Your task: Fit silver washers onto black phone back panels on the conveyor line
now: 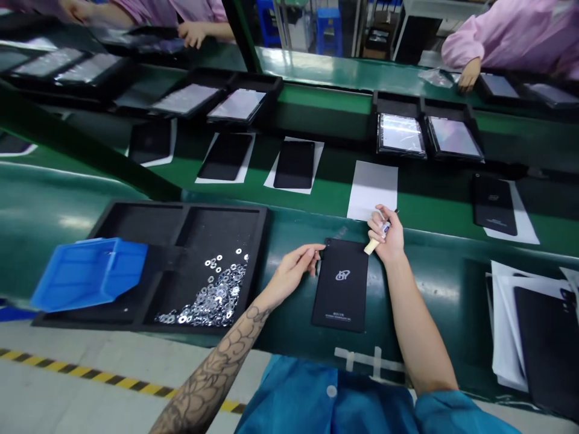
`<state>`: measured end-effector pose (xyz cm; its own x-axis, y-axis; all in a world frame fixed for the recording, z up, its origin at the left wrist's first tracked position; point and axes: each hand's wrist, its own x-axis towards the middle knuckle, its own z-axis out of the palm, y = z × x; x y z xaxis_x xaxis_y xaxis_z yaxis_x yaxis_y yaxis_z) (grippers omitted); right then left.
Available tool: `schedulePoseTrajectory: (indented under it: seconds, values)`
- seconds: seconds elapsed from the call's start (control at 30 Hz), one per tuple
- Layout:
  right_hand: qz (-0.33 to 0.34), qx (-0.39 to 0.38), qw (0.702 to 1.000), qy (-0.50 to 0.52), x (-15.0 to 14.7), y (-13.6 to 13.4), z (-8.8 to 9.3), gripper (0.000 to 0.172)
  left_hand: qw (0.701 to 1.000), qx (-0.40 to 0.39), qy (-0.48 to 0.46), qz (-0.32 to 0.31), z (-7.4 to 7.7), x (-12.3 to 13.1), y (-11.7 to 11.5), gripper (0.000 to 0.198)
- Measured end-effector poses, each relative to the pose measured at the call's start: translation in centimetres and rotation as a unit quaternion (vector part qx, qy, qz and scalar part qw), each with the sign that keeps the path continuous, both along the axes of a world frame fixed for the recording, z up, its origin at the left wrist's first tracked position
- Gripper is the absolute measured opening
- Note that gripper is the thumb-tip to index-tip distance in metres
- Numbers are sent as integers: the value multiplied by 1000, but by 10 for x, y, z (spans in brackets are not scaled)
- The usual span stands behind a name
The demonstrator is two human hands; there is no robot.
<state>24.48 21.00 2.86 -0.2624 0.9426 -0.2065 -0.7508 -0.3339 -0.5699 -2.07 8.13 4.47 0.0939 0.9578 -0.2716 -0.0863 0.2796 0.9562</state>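
A black tablet back cover with a white logo lies face up on the green bench in front of me. My left hand rests at its upper left corner, fingertips pinched together on the edge. My right hand hovers over the upper right corner, closed around a small pen-like tool with a pale tip pointing down at the cover.
A black foam tray at left holds a heap of small metal washers and a blue plastic bin. Black covers on white sheets ride the conveyor. Stacked sheets and covers lie at right. People in pink sleeves work opposite.
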Motion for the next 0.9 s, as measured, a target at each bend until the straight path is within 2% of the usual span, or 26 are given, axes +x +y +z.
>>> schedulePoseTrajectory:
  seconds: [0.07, 0.13, 0.3, 0.47, 0.67, 0.77, 0.9]
  values:
    - [0, 2, 1000, -12, -4, 0, 2, 13, 991, 63, 110, -35, -3, -1, 17, 39]
    - [0, 5, 1000, -22, -6, 0, 2, 15, 978, 105, 174, -54, -4, -3, 31, 36]
    - [14, 18, 999, -35, -8, 2, -1, 23, 959, 128, 232, -102, 2, -6, 54, 22]
    - [24, 22, 998, -53, -10, 3, 0, 31, 921, 145, 319, -171, 14, -6, 70, 17]
    - [31, 24, 997, -69, -12, 2, 3, 34, 873, 159, 392, -242, 12, -7, 89, 12]
    - [35, 31, 997, -68, -13, 2, 2, 34, 869, 155, 394, -255, 13, -6, 94, 14]
    - [32, 34, 996, -72, -14, 2, 0, 31, 888, 117, 362, -258, 19, -2, 95, 16]
